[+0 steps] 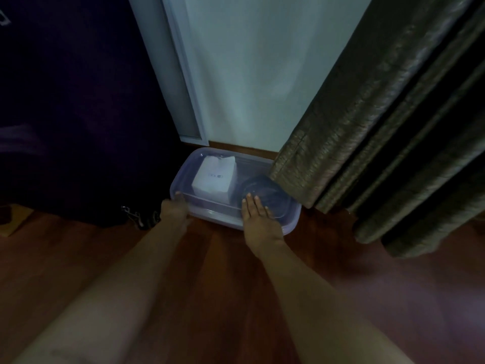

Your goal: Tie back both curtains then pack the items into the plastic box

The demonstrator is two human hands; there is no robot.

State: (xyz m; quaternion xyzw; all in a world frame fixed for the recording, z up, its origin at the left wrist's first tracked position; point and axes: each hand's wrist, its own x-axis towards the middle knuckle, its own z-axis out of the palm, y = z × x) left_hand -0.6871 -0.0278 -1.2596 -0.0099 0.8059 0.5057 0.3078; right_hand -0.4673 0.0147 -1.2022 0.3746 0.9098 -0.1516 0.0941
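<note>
A clear plastic box (pixel 262 162) lies on the wooden floor against the wall, its lid apparently on. Inside it on the left stands a white carton (pixel 214 177), and a dark round object (pixel 265 190) lies on the right. My left hand (pixel 174 210) grips the near left corner of the box, fingers curled over its rim. My right hand (pixel 258 214) rests flat on top of the box's near right part, fingers spread over the dark object. A brownish-grey curtain (pixel 380 122) hangs at the right, its hem touching the box's right end.
A dark purple bag or fabric mass (pixel 73 114) fills the left, with metal clips (pixel 133 215) at its lower edge. A white wall and door frame (pixel 183 82) stand behind the box. Reddish wooden floor (pixel 210 271) spreads in front.
</note>
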